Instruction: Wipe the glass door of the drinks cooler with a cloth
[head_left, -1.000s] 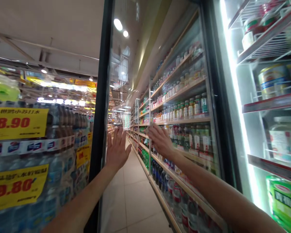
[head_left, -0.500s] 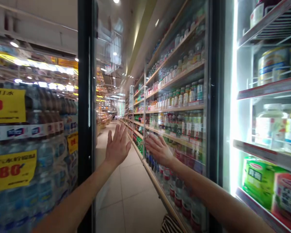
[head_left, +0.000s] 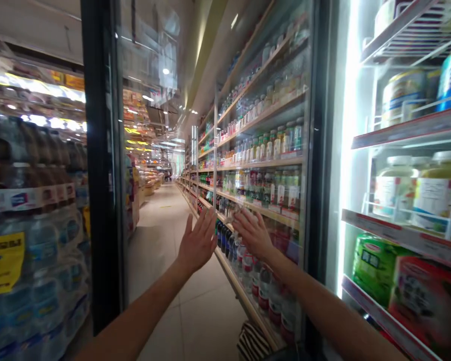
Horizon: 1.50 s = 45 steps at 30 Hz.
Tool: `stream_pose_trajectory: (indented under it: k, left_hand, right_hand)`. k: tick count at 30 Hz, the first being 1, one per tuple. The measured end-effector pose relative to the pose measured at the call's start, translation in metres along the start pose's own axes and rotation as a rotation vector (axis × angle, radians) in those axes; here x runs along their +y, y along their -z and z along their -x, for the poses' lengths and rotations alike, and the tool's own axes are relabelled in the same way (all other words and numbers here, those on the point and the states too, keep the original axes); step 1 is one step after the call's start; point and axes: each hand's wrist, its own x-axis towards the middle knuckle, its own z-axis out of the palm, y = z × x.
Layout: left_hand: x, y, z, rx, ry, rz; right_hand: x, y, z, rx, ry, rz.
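A glass door (head_left: 154, 281) in a black frame stands swung out in front of me. My left hand (head_left: 198, 239) is flat with its fingers stretched upward, at the pane, and holds nothing. Close beside it on the right, my right hand (head_left: 252, 233) also has its fingers extended, palm toward the glass, with a faint reflection by the fingertips. Whether both palms fully touch the pane I cannot tell. Through the glass shows a long shelf rack (head_left: 263, 163) with rows of bottled drinks.
On the right is a lit cooler whose shelf (head_left: 406, 233) carries bottles, with green (head_left: 376, 265) and red packs (head_left: 428, 296) below. At left stand stacked wrapped bottles (head_left: 41, 250) with a yellow price sign (head_left: 3, 263). A tiled aisle floor (head_left: 154, 240) runs away ahead.
My left hand has moved right, closer to my right hand. The door frame and bottle stack have shifted left in view, and more of the cooler shows.
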Motion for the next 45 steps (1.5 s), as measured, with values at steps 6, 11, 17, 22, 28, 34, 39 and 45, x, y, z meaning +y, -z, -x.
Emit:
stream_pose_trajectory:
  k: [6, 11, 17, 22, 28, 34, 39, 45]
  left_hand:
    - [0.024, -0.008, -0.006, -0.047, -0.085, 0.035]
    - [0.035, -0.015, 0.000, -0.070, -0.060, 0.047]
    - [0.035, -0.017, 0.002, -0.062, -0.055, 0.069]
    - [0.038, -0.015, 0.011, -0.065, -0.037, 0.083]
    - [0.036, -0.014, 0.022, -0.061, -0.045, 0.087]
    - [0.024, -0.005, 0.024, -0.046, 0.023, 0.057]
    - [0.004, 0.007, 0.037, -0.055, 0.067, 0.015]
    - [-0.013, 0.018, 0.052, -0.081, 0.118, -0.034]
  right_hand:
    - [0.056, 0.013, -0.012, 0.116, -0.459, 0.064]
    - [0.033, 0.007, 0.061, 0.080, -0.392, 0.052]
    - [0.083, 0.015, 0.061, 0.130, -0.572, 0.120]
    - [0.084, 0.016, 0.088, 0.175, -0.666, 0.140]
    - [0.058, 0.009, 0.123, 0.161, -0.637, 0.094]
    - [0.033, 0.002, 0.042, 0.169, -0.535, 0.047]
    - [-0.049, -0.011, 0.048, 0.000, -0.094, -0.016]
    - [-0.024, -0.011, -0.002, 0.110, -0.268, 0.049]
